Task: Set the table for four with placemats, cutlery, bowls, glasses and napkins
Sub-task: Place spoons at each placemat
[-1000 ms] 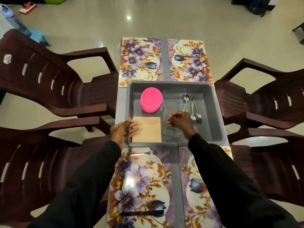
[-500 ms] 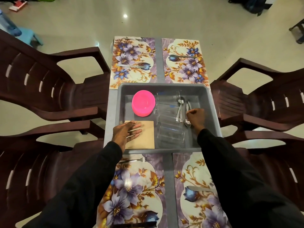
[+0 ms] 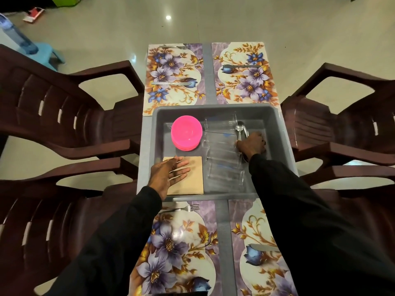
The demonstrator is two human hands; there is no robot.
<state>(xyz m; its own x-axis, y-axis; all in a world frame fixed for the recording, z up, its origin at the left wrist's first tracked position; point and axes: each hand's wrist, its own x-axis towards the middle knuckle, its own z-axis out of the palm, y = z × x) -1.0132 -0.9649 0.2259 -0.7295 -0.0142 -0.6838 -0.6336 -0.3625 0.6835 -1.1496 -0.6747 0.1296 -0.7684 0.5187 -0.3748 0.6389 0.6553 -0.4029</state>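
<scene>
Bench: narrow and grey, and it carries all the things.
Tray: grey, in the middle of the bench, holding what is not yet laid.
Placemats: four flowered ones, two at the far end and two at the near end.
Napkins: brown pile in the tray's near left corner.
Bowls: pink stack behind the napkins.
Glasses: clear, lying on their sides, just beside the spoons; fragile.
Left hand: fingers straight and spread, flat over the napkins.
Right hand: knuckles up, fingers curled down over the spoon handles; whether it grips them I cannot tell.
Spoons: in the right part of the tray. I judge them light, stiff and slippery, best pinched at the handles and lifted clear of the glasses.
</scene>
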